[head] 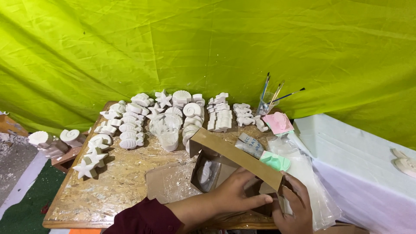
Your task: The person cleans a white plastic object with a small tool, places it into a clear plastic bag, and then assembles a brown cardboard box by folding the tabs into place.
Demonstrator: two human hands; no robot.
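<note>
- The left hand (236, 195) lies across the near part of a brown cardboard box (229, 162), fingers (260, 200) stretched out flat along its near flap, pressing rather than gripping.
- The right hand (294, 203) holds the box's near right corner, fingers curled around the edge of the long flap.
- The box sits on the near right part of the wooden tabletop (108, 182), its flaps standing open; inside, at the left, lies a white plaster figure (204, 172) (its exact shape is hard to tell from this angle).
- Just beyond the box lie a mint-green mould (275, 161) and a rolled, printed packet (250, 145), both on clear plastic sheeting (312, 182).
- Farther off, a pink mould (278, 122) rests beside a clear cup of paintbrushes (268, 99).
- A clear plastic cup (167, 130) with white residue stands near the tabletop's middle.
- Rows of white plaster casts (186, 108), shells, starfish and fish shapes, fill the far and left side.
- A white cloth-covered table (355, 151) stands to the right, and a lime-green tarp (208, 43) hangs behind everything.
</note>
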